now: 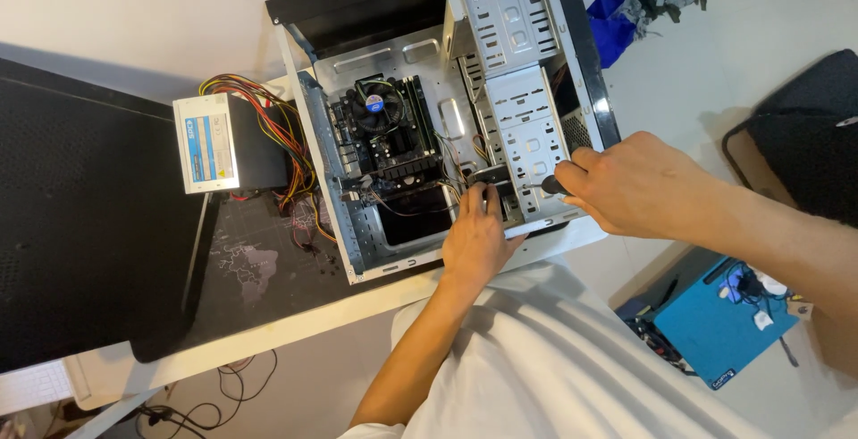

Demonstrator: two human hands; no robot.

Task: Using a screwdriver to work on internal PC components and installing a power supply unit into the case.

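An open computer case (pixel 572 72) lies on its side on a black desk mat, its motherboard with a round cooler fan (pixel 374 105) in view. My left hand (pixel 478 238) reaches into the lower part of the case and rests on a dark drive (pixel 490 175) beside the metal drive cage (pixel 527 139). My right hand (pixel 630 181) grips a screwdriver (pixel 547 185) by its black handle, with the tip against the side of the drive cage.
A detached grey power supply (pixel 207 142) with a bundle of coloured wires (pixel 286 148) lies left of the case. On the floor at lower right sits a blue box (pixel 715 332); a dark chair (pixel 804 144) stands at right. Cables trail under the desk.
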